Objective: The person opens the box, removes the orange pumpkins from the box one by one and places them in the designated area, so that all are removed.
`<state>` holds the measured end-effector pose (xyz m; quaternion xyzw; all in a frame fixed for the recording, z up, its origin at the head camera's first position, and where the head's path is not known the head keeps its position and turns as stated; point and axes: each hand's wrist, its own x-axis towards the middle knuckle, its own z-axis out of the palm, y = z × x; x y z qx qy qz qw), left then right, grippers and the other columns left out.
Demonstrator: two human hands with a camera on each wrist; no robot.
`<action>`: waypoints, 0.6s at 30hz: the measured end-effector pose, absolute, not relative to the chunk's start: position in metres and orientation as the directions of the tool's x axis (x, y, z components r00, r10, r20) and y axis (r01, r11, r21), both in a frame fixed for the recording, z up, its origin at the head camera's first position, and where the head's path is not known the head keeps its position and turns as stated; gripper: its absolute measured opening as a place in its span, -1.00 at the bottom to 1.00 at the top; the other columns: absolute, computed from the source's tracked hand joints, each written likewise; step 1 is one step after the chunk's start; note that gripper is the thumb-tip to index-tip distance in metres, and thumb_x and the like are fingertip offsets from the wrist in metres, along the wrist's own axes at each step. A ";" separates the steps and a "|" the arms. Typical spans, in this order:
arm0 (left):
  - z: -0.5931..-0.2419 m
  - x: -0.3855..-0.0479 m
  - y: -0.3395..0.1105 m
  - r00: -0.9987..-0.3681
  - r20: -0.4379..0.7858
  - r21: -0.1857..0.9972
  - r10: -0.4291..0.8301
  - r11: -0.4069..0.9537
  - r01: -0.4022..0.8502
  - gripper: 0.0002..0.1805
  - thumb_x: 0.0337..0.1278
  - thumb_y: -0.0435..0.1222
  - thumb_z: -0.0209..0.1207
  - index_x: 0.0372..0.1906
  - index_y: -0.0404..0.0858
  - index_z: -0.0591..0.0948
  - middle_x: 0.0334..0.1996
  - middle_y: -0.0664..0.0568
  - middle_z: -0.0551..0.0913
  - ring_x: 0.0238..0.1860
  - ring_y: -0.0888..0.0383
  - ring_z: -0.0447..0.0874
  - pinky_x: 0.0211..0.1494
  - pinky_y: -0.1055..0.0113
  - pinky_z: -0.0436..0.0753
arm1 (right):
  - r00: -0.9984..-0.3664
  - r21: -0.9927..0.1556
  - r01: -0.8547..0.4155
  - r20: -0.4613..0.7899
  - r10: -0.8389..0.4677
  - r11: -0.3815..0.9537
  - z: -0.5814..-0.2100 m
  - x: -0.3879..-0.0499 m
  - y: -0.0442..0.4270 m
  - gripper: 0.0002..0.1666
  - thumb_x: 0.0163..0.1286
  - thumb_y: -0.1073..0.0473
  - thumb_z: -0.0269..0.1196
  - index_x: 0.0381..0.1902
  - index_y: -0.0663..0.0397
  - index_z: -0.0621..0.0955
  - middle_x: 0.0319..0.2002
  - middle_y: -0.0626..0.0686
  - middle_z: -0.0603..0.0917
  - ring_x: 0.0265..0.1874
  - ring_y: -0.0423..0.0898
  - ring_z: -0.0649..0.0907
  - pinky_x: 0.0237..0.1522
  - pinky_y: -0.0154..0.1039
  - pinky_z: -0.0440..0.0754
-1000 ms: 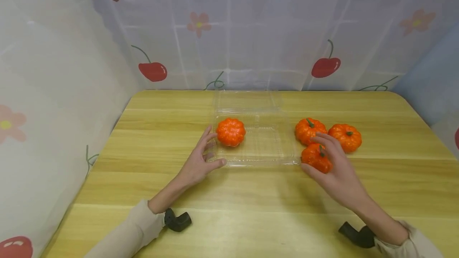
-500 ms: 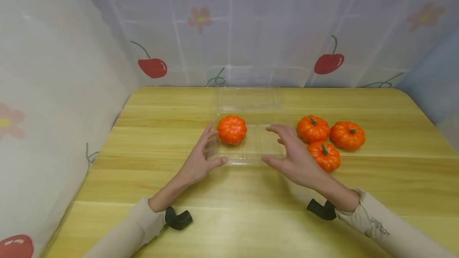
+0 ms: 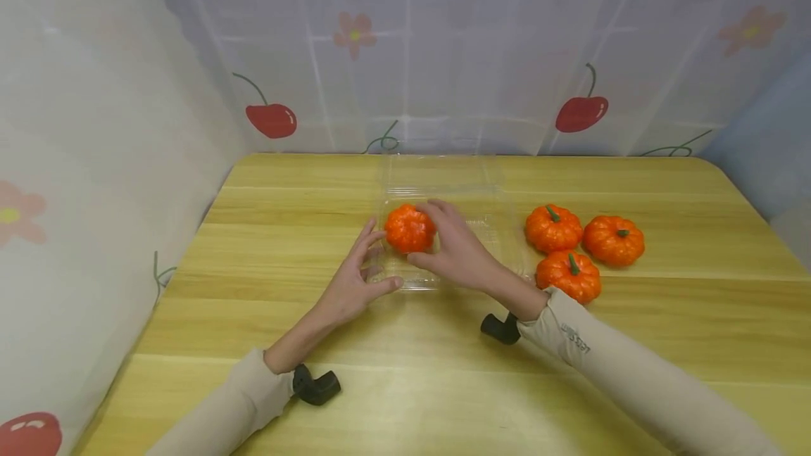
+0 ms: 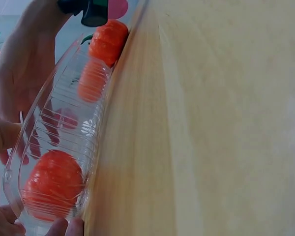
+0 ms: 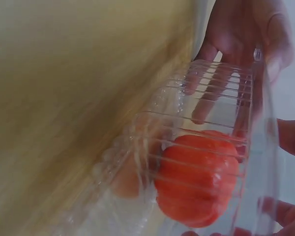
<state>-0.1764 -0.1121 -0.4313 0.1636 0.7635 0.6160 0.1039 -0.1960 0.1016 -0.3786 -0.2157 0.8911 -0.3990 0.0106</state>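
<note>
A clear plastic clamshell container [image 3: 421, 286] stands on the table with its lid folded back. One orange toy pumpkin [image 3: 404, 231] lies in its left part, no stem showing from above. My left hand [image 3: 347, 290] rests at the container's left end, thumb by the front rim and fingers spread along the side. Over the container reaches my right hand [image 3: 457, 248], its fingers and thumb parted beside the pumpkin's right side. The right wrist view shows the pumpkin [image 5: 196, 177] through the container wall, right fingertips near the rim; whether they touch it I cannot tell.
Several more pumpkins with green stems sit grouped right of the container: a rear-left pumpkin [image 3: 553, 228], a right pumpkin [image 3: 613, 241] and a front pumpkin [image 3: 573, 275]. The wooden table [image 3: 405, 400] ends at a patterned curtain [image 3: 469, 55] behind.
My right hand has swept left from the grouped pumpkins, across the container, to the pumpkin inside. The front pumpkin at right shifted slightly early on. My left hand has stayed in place.
</note>
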 end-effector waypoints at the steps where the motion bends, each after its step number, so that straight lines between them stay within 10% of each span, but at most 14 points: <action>1: -0.431 -0.177 -0.112 -0.925 0.044 0.974 0.378 0.188 0.123 -0.14 0.09 -0.33 0.37 0.48 -0.21 0.21 0.58 0.19 -0.23 0.45 -0.16 0.14 0.37 -0.07 0.35 | -0.906 -0.710 -0.378 0.153 -0.394 0.594 -0.380 -0.199 0.098 -0.11 0.13 0.20 0.47 0.39 0.20 0.36 0.43 0.35 0.18 0.34 0.31 0.31 0.23 0.33 0.36; 18: -0.434 -0.178 -0.112 -0.922 0.055 0.978 0.382 0.166 0.127 -0.09 0.08 -0.37 0.37 0.51 -0.24 0.16 0.58 0.19 -0.21 0.46 -0.13 0.13 0.37 -0.06 0.35 | -0.923 -0.683 -0.358 0.156 -0.351 0.637 -0.393 -0.216 0.079 -0.17 0.11 0.24 0.47 0.36 0.12 0.45 0.32 0.33 0.28 0.21 0.26 0.37 0.12 0.16 0.52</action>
